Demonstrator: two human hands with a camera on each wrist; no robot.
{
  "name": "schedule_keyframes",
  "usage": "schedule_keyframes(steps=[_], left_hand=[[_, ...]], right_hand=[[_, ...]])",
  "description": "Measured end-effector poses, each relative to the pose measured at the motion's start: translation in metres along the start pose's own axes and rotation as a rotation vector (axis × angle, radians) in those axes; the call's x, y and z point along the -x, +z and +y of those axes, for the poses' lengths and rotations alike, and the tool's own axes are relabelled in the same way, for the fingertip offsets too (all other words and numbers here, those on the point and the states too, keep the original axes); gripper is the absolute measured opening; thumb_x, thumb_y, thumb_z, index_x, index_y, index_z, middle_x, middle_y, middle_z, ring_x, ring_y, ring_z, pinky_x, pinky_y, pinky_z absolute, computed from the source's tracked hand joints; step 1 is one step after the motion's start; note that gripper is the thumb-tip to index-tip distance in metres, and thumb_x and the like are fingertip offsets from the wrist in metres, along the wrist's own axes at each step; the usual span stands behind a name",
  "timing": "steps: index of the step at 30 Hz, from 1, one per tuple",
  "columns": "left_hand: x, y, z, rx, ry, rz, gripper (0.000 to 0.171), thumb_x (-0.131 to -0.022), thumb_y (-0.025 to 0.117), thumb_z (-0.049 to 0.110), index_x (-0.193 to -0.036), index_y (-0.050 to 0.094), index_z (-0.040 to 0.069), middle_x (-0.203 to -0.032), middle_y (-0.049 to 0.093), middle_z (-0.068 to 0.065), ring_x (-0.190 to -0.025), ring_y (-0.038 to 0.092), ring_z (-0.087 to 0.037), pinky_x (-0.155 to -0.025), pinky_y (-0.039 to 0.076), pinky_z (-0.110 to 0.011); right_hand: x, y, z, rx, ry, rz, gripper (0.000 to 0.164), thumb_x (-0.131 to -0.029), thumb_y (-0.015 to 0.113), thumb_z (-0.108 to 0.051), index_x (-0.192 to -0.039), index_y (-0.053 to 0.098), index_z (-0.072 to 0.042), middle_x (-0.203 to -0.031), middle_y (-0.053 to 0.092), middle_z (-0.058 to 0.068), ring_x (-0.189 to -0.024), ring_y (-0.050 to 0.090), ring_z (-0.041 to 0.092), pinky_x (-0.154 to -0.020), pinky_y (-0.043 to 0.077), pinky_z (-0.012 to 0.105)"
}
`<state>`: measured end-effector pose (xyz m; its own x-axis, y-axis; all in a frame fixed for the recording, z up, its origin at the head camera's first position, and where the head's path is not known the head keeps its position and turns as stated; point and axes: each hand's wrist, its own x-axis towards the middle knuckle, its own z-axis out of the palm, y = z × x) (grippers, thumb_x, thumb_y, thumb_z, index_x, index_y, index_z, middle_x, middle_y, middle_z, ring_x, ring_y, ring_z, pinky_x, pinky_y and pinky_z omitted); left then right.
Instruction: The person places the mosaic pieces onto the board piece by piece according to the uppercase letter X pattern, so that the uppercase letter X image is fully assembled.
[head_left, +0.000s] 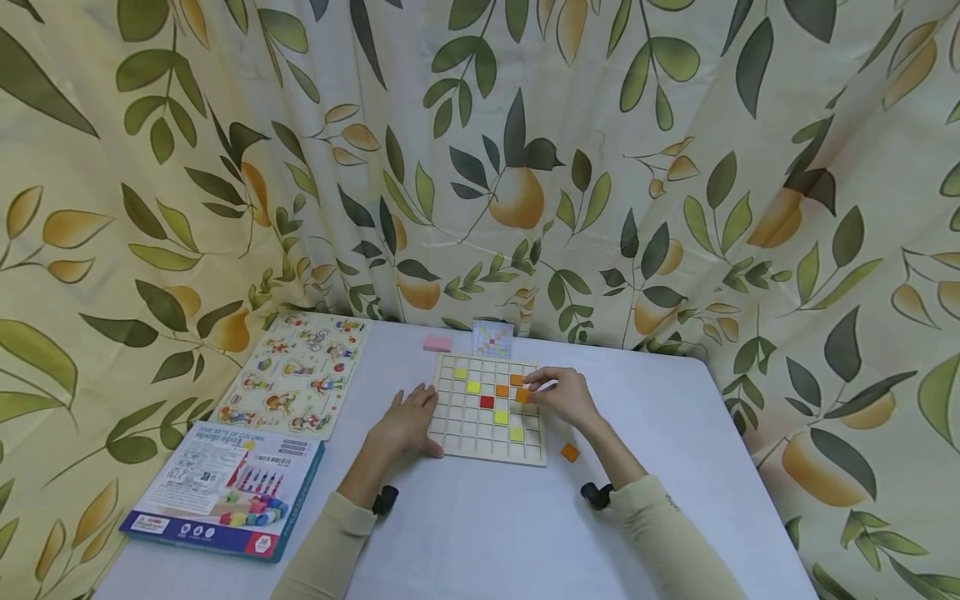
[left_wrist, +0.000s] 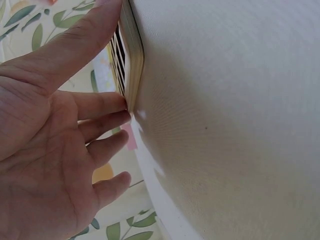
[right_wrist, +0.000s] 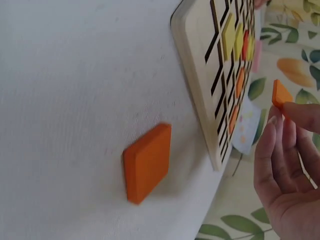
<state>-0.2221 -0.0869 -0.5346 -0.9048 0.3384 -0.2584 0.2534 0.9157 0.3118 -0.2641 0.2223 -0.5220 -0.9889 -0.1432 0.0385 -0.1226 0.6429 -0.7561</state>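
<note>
A wooden grid board [head_left: 461, 435] lies on the table, with yellow tiles [head_left: 501, 417], a red tile [head_left: 487, 402] and orange tiles [head_left: 502, 390] set in its squares. My right hand [head_left: 564, 398] pinches an orange tile [right_wrist: 281, 93] between thumb and fingertips above the board's right side. Another orange tile [right_wrist: 150, 162] lies flat on the cloth, right of the board. At the board's left edge, my left hand [head_left: 407, 423] rests with fingers extended, thumb and fingertips touching the rim [left_wrist: 134, 55].
Behind the board stands a small pattern card [head_left: 492, 340], beside a pink block [head_left: 438, 343]. To the left lie a sheet of cartoon figures [head_left: 292, 375] and a blue-and-white box [head_left: 225, 492]. A leaf-patterned curtain [head_left: 480, 250] hangs behind the white-covered table [head_left: 480, 533].
</note>
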Motion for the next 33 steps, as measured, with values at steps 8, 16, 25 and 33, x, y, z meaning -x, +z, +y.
schedule_keyframes(steps=[8, 16, 25, 33], left_hand=[[0.001, -0.001, 0.000, 0.002, 0.001, -0.002, 0.112, -0.074, 0.094, 0.043, -0.158, 0.038, -0.004, -0.169, 0.031, -0.016, -0.160, 0.018, -0.032, -0.129, 0.012, -0.056], [0.000, 0.000, -0.001, -0.017, -0.001, -0.010, 0.112, -0.077, 0.092, 0.045, -0.160, 0.035, -0.003, -0.170, 0.029, -0.015, -0.160, 0.017, -0.032, -0.129, 0.011, -0.055], [0.003, -0.002, 0.001, 0.002, 0.001, -0.006, 0.112, -0.076, 0.093, 0.044, -0.159, 0.036, -0.003, -0.169, 0.030, -0.016, -0.160, 0.018, -0.032, -0.129, 0.012, -0.056], [0.002, -0.003, 0.000, 0.004, 0.001, -0.012, 0.112, -0.075, 0.093, 0.044, -0.159, 0.036, -0.003, -0.169, 0.030, -0.015, -0.160, 0.017, -0.032, -0.129, 0.011, -0.056]], right_hand=[[-0.002, 0.016, -0.012, -0.060, 0.005, -0.028, 0.026, -0.083, 0.083, -0.005, -0.109, 0.081, -0.006, -0.090, 0.075, 0.002, -0.074, 0.071, 0.018, -0.069, 0.057, 0.030], [-0.005, 0.031, -0.024, -0.087, -0.018, -0.065, 0.021, -0.085, 0.080, -0.004, -0.106, 0.081, -0.008, -0.088, 0.073, 0.001, -0.076, 0.071, 0.017, -0.070, 0.057, 0.030], [-0.008, 0.051, -0.029, -0.109, -0.046, -0.099, 0.020, -0.084, 0.082, -0.004, -0.104, 0.081, -0.006, -0.085, 0.073, -0.001, -0.081, 0.067, 0.022, -0.074, 0.056, 0.032], [-0.008, 0.065, -0.030, -0.088, -0.051, -0.137, 0.020, -0.082, 0.083, -0.004, -0.101, 0.081, -0.011, -0.086, 0.073, -0.003, -0.088, 0.063, 0.017, -0.078, 0.053, 0.031]])
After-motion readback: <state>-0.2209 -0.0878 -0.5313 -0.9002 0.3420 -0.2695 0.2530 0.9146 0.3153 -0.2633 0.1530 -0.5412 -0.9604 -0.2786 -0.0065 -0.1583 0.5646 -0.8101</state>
